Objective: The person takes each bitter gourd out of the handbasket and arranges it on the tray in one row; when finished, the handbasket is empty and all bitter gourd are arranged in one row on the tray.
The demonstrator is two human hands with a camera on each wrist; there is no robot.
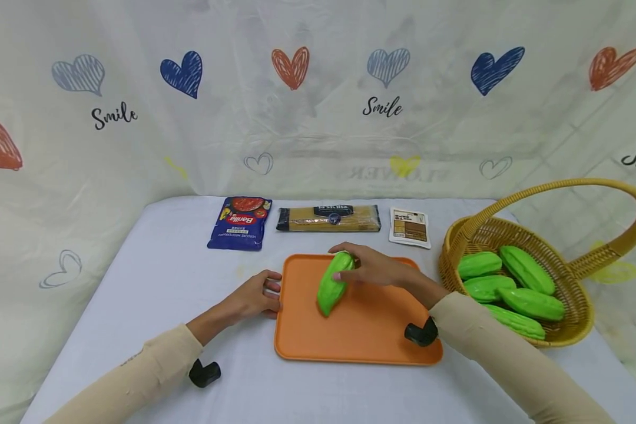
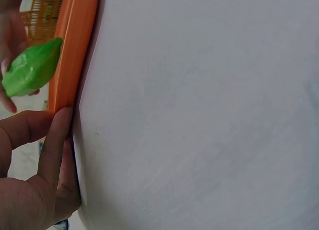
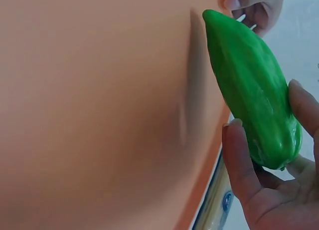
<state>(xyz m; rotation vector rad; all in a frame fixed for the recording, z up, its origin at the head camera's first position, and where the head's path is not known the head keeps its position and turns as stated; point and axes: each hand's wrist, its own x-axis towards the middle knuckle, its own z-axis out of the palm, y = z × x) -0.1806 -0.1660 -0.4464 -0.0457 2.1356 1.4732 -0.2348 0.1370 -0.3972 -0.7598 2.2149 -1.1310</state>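
Note:
My right hand point(image 1: 376, 266) holds a bright green, ridged, tapering vegetable point(image 1: 333, 285) between thumb and fingers. It is over the left half of an orange tray point(image 1: 371, 330), and the right wrist view shows the vegetable point(image 3: 251, 90) apart from the tray surface, casting a shadow there. At the tray's left edge, my left hand point(image 1: 257, 294) pinches the rim; in the left wrist view its thumb and fingers point(image 2: 61, 121) meet at the orange side. Similar green vegetables point(image 1: 527, 270) lie in a wicker basket point(image 1: 577, 321) to the right.
Behind the tray lie a blue Barilla pouch point(image 1: 239, 224), a pack of spaghetti point(image 1: 328, 218) and a small white-and-brown sachet point(image 1: 409, 228). The basket's tall handle point(image 1: 562, 185) arches up at the right. A white cloth covers the table point(image 1: 185, 265), with a patterned curtain point(image 1: 318, 123) behind.

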